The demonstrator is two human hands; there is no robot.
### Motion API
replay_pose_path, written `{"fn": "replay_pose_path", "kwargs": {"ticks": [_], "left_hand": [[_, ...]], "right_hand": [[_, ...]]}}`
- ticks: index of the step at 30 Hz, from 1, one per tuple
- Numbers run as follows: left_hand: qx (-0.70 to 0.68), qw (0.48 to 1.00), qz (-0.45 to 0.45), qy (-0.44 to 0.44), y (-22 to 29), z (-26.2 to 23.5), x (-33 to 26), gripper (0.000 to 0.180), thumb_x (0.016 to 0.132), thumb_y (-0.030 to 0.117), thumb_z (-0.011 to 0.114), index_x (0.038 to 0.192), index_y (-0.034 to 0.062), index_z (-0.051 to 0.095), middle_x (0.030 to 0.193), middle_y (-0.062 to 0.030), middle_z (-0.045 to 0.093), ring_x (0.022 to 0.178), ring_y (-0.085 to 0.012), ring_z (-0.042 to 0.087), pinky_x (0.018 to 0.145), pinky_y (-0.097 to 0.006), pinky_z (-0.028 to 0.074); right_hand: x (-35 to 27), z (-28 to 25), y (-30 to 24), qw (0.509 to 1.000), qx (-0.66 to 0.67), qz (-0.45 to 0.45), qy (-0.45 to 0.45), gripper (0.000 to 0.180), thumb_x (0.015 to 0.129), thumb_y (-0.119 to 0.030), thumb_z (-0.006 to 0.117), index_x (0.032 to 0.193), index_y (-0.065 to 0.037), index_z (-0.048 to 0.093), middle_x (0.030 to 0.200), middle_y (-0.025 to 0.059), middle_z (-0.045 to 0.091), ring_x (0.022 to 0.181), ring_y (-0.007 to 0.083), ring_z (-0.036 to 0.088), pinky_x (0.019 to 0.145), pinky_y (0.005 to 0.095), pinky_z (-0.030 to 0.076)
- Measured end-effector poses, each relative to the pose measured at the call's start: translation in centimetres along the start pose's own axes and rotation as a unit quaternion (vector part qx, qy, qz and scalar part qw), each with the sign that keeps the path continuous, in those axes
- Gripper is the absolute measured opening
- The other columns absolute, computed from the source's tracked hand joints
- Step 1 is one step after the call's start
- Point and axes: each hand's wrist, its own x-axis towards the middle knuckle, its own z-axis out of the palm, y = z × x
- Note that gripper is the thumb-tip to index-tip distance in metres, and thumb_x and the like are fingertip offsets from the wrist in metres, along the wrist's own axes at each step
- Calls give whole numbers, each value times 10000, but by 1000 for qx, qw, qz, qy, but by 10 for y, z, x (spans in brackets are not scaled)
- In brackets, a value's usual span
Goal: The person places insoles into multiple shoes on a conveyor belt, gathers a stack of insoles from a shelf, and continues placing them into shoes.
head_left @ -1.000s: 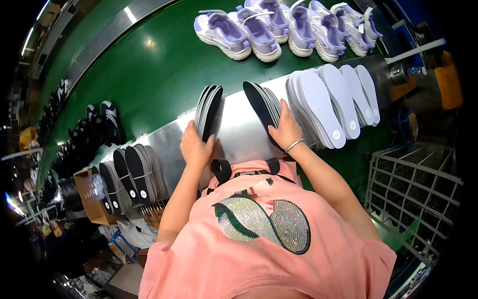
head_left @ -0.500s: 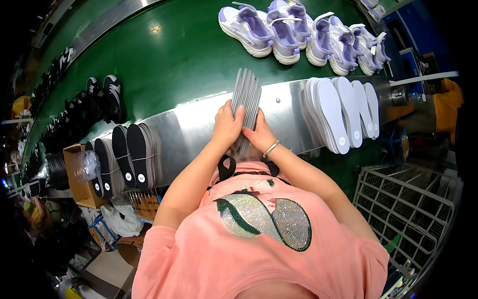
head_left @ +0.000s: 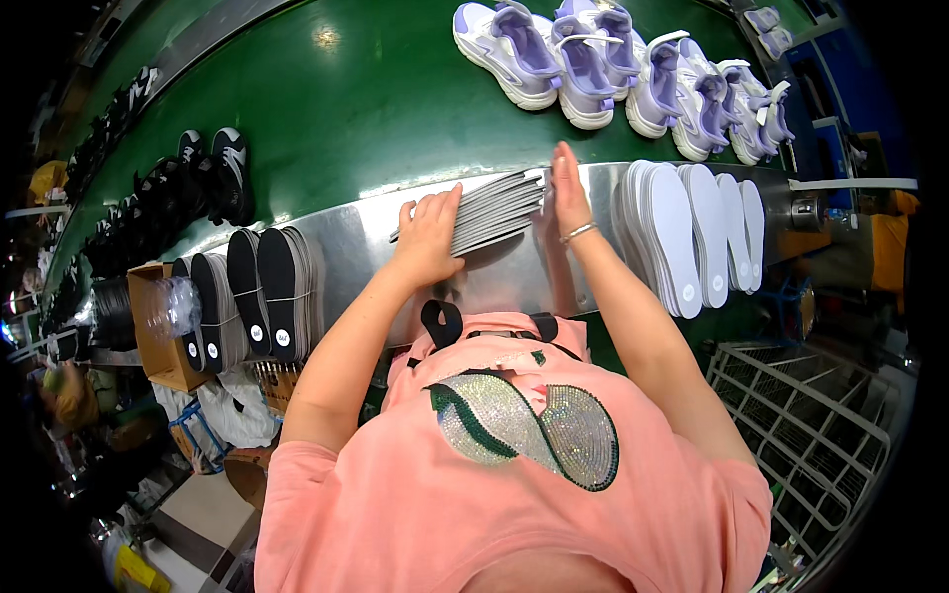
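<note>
My left hand [head_left: 429, 237] is wrapped round a stack of thin grey insoles [head_left: 497, 211], held edge-up over the metal ledge. The stack lies crosswise, tilted a little, and its left end is partly covered by my fingers. Beside its right end, my right hand [head_left: 570, 196] is upright and flat, fingers stretched out, with a narrow gap to the insoles. White insoles [head_left: 654, 232] stand in several stacks to the right. Black-topped insoles [head_left: 280, 296], some tied in bundles, stand to the left.
White and lilac sneakers [head_left: 588, 84] sit in a row on the green belt [head_left: 395, 89] beyond the ledge [head_left: 366, 237]. Black shoes [head_left: 230, 178] line its left side. A cardboard box [head_left: 168, 351] is at the left; a wire cart [head_left: 801, 425] stands at the lower right.
The stack has turned from upright to crosswise. My right hand has let go and moved right, opening flat by the stack's end, while my left hand has shifted left and keeps its hold.
</note>
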Motion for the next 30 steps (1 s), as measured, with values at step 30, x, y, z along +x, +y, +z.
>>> {"fn": "replay_pose_path", "kwargs": {"ticks": [30], "left_hand": [[-28, 982, -178, 59, -26, -9, -61, 851, 534, 261, 713, 1233, 26, 287, 1114, -189, 444, 1040, -332, 422, 863, -411, 351]], "right_hand": [[-177, 31, 95, 837, -195, 238, -453, 311, 812, -148, 404, 1043, 7, 542, 1055, 177, 555, 869, 243, 566, 794, 323, 427]]}}
